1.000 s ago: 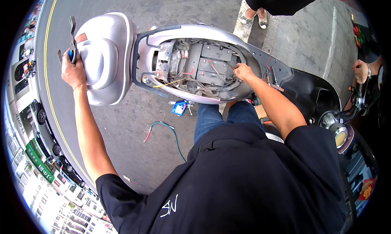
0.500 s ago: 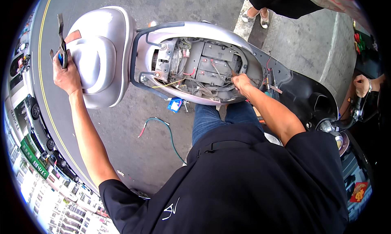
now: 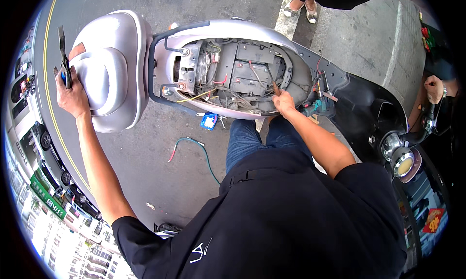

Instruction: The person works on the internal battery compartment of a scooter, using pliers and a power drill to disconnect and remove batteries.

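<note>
A silver scooter body (image 3: pixel 228 28) lies across in front of me, its seat bay uncovered. In the bay sit several grey battery blocks (image 3: pixel 251 71) with red terminals and bundled grey wires (image 3: pixel 238 102). My right hand (image 3: pixel 284 103) is closed around a thin tool with a brown handle (image 3: pixel 276 88), its shaft reaching over the right side of the batteries. At the far left, my left hand (image 3: pixel 73 95) grips dark pliers (image 3: pixel 62 42) with a bit of blue, jaws pointing up. That hand is beside the silver rear top case (image 3: pixel 109 80).
A dark grab rail (image 3: pixel 160 92) borders the bay's left end. A teal power tool (image 3: pixel 316 106) lies right of my hand. On the ground are a blue packet (image 3: pixel 209 120) and a green hose (image 3: pixel 206 155). A bystander's shoes (image 3: pixel 302 10) and another person's hand (image 3: pixel 433 89) are nearby.
The view has shifted slightly, and the teal power tool shows more. My right hand keeps the brown-handled tool over the batteries, now more visible. The left hand still holds the pliers.
</note>
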Demonstrator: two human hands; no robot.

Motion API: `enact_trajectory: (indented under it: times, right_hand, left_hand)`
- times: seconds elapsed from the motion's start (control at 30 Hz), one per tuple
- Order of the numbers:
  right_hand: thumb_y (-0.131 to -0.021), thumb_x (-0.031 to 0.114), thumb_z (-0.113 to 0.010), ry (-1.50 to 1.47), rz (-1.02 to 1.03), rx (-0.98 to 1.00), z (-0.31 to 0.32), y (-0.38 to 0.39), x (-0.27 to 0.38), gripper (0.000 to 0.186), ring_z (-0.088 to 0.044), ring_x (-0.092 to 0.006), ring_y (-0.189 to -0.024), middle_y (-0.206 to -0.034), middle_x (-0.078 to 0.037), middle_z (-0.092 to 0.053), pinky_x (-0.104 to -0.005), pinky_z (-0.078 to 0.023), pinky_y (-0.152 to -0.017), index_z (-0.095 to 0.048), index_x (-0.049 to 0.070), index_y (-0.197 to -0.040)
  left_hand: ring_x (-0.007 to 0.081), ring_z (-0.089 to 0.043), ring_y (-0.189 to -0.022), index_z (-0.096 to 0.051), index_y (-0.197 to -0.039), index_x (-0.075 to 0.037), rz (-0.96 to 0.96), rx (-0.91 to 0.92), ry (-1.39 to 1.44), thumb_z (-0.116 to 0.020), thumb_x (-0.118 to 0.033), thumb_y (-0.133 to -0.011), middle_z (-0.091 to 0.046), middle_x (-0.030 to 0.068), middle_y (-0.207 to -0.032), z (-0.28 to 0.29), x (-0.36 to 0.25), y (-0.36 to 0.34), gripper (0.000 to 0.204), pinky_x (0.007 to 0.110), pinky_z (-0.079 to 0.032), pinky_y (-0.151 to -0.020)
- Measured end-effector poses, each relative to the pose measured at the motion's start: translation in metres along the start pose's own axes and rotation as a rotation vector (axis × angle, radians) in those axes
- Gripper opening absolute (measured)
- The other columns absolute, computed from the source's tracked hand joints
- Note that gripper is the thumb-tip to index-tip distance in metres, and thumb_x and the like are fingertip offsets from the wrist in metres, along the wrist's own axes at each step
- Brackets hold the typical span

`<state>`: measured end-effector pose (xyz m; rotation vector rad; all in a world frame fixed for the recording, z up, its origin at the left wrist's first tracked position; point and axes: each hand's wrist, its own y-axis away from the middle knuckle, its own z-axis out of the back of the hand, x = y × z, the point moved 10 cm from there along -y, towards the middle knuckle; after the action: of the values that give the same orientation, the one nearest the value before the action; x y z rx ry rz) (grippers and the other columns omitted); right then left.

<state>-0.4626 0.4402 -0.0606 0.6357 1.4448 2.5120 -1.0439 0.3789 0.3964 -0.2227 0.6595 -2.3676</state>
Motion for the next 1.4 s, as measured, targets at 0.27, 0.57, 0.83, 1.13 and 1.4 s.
enact_trajectory:
  times: [0.27,0.57,0.83,1.13,1.4]
  right_hand:
    - [-0.083,0.024,-0.056,-0.021,-0.031,0.35,0.046,0.02,0.065,0.025,-0.044,-0.014,-0.044,-0.057,-0.004,-0.051,-0.0305,-0.032,-0.039,-0.056,0.003,-0.071]
    - [-0.089,0.027,-0.053,0.117,-0.104,0.513,0.059,-0.014,0.086,0.02,-0.042,-0.0078,-0.043,-0.061,0.001,-0.052,-0.0256,-0.031,-0.036,-0.056,0.009,-0.08]
    - [-0.085,0.023,-0.053,-0.124,-0.059,0.238,-0.004,0.037,0.062,0.027,-0.055,-0.0192,-0.047,-0.07,-0.01,-0.062,-0.0346,-0.043,-0.042,-0.059,0.0,-0.098]
    - [-0.082,0.029,-0.057,0.034,0.086,0.235,-0.012,0.056,0.036,0.05,-0.063,-0.0387,-0.1,-0.105,-0.027,-0.063,-0.0428,-0.048,-0.09,-0.05,0.001,-0.123]
    - [-0.077,0.024,-0.056,0.328,0.442,0.123,0.067,0.061,0.018,0.05,-0.067,-0.0338,-0.079,-0.087,-0.021,-0.068,-0.0406,-0.052,-0.076,-0.055,-0.002,-0.119]
  left_hand:
    - [0.0312,-0.066,-0.088,-0.06,-0.11,-0.015,-0.034,-0.057,-0.012,-0.064,-0.022,-0.084,-0.068,0.0092,-0.097,0.009,0.0,0.001,0.028,0.041,-0.053,-0.076]
    - [0.0311,-0.066,-0.09,-0.061,-0.111,-0.016,-0.027,-0.068,0.003,-0.063,-0.021,-0.083,-0.068,0.0086,-0.098,0.01,-0.003,0.001,0.029,0.04,-0.052,-0.078]
    - [0.0318,-0.067,-0.084,-0.062,-0.109,-0.02,-0.002,-0.076,-0.051,-0.064,-0.03,-0.084,-0.069,0.0076,-0.094,0.002,0.014,0.005,0.028,0.041,-0.053,-0.073]
    - [0.0327,-0.066,-0.084,-0.062,-0.108,-0.019,-0.003,-0.042,-0.039,-0.063,-0.034,-0.085,-0.068,0.0082,-0.093,0.007,0.013,-0.002,0.027,0.042,-0.052,-0.073]
    - [0.0322,-0.066,-0.087,-0.062,-0.109,-0.018,-0.006,-0.053,-0.075,-0.06,-0.041,-0.087,-0.068,0.0081,-0.097,0.0,0.011,-0.001,0.032,0.042,-0.051,-0.074]
